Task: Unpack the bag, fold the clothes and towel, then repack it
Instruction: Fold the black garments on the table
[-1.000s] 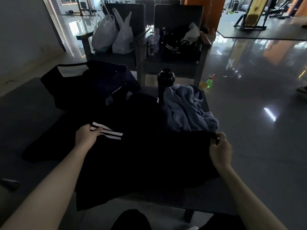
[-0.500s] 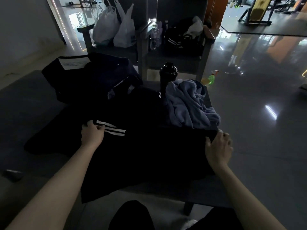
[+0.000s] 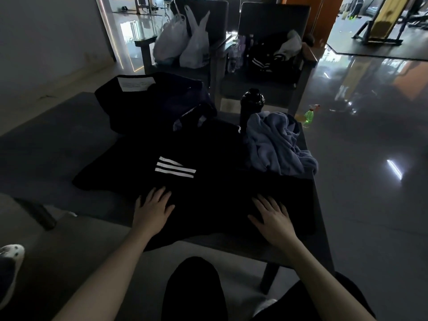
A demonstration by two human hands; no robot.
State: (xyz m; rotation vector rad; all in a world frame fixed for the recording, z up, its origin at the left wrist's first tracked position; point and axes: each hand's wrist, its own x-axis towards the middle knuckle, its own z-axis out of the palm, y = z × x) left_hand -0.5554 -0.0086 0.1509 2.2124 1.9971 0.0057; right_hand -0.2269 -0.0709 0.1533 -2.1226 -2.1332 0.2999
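Both hands are released, flat with fingers spread: the left hand [image 3: 154, 206] and the right hand [image 3: 272, 216] press on the near part of the one black garment [image 3: 220, 193] I can make out, which is spread on the worktop [image 3: 46, 140]. To smooth it well, I would sweep outward from the middle before making any fold. Just beyond the left hand are three white stripes [image 3: 174, 170]. Beyond the right hand lies one crumpled towel [image 3: 275, 144], then one dark bottle [image 3: 252, 107]. Far beyond the left hand is one dark bag [image 3: 157, 100].
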